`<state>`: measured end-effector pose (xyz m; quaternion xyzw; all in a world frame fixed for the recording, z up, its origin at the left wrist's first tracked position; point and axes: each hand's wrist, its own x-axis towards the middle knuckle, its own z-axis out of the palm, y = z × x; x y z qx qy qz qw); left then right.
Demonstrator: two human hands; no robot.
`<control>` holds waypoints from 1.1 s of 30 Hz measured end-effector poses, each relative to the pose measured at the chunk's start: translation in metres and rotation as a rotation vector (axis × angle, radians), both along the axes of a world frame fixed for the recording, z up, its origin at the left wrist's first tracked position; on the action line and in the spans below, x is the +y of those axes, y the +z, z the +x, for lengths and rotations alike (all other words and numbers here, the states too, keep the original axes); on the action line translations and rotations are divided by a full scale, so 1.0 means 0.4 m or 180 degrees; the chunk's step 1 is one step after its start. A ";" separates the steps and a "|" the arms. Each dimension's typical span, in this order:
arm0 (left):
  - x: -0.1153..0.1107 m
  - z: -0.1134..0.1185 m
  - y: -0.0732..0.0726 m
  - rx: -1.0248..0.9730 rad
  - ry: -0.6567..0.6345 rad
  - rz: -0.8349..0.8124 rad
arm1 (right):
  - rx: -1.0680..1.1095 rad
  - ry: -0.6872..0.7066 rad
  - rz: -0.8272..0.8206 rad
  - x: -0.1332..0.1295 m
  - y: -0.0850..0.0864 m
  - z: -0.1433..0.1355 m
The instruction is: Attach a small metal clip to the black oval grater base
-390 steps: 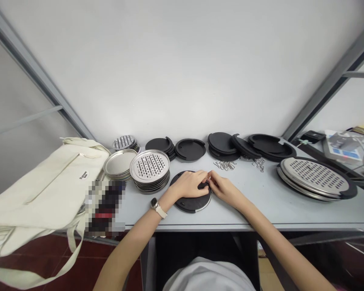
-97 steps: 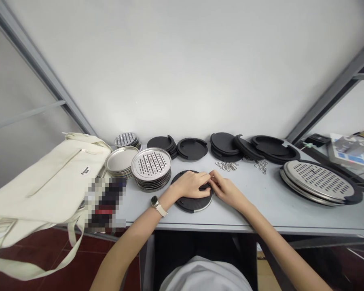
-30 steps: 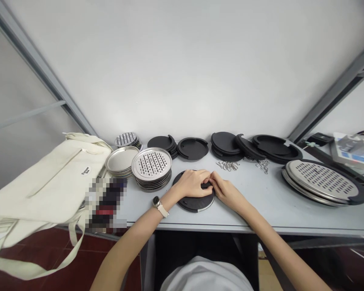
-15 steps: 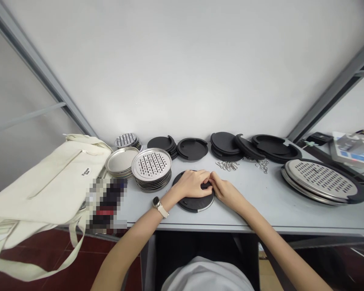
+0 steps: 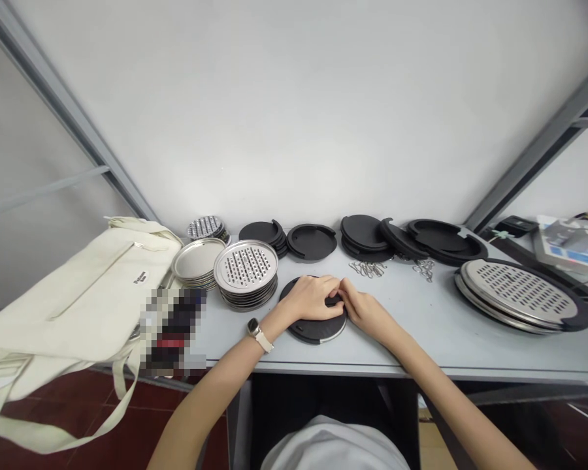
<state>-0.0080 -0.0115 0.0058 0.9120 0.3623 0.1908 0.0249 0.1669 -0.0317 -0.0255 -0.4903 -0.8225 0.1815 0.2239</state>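
A black round disc (image 5: 311,331) lies flat on the table under both my hands, with a thin silver edge showing at its near right rim. Across its top rests my left hand (image 5: 314,297), its fingers curled toward the right edge and pressing on the disc. My right hand (image 5: 361,303) is closed at that same edge, thumb and fingers pinched on the rim against the left fingertips. Any small part between the fingertips is hidden. Just left of the disc stands a stack of round metal grater plates (image 5: 245,274).
Plain metal plates (image 5: 198,264) and a cream bag (image 5: 88,287) occupy the left. Black round holders (image 5: 311,241) line the wall, with metal hooks (image 5: 368,268) before them. Larger grater plates (image 5: 519,294) lie at the right. The grey table's front edge (image 5: 333,369) runs close to me.
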 end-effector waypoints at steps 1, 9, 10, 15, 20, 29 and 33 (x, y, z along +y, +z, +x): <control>0.000 0.000 0.000 0.0002 0.0007 0.0009 | -0.0013 -0.0015 0.0004 -0.001 0.001 0.000; 0.003 0.000 -0.001 0.0045 -0.0049 0.0038 | 0.0097 -0.0014 0.0041 -0.006 0.000 0.000; 0.004 -0.001 -0.001 0.0054 -0.0079 0.0035 | 0.0115 -0.0016 0.0055 -0.006 -0.001 0.001; 0.003 -0.003 0.001 0.0093 -0.0271 0.0055 | 0.0262 -0.0020 0.0094 -0.003 -0.011 0.003; 0.000 -0.006 0.007 0.0170 -0.0392 0.0052 | 0.0464 -0.0014 -0.0033 -0.003 -0.014 0.004; 0.001 -0.007 0.001 0.0241 -0.0498 0.0183 | 0.0937 -0.0068 -0.0098 -0.006 0.008 0.008; 0.001 -0.007 0.000 0.0229 -0.0495 0.0211 | 0.0992 -0.0159 -0.0108 -0.004 0.009 0.011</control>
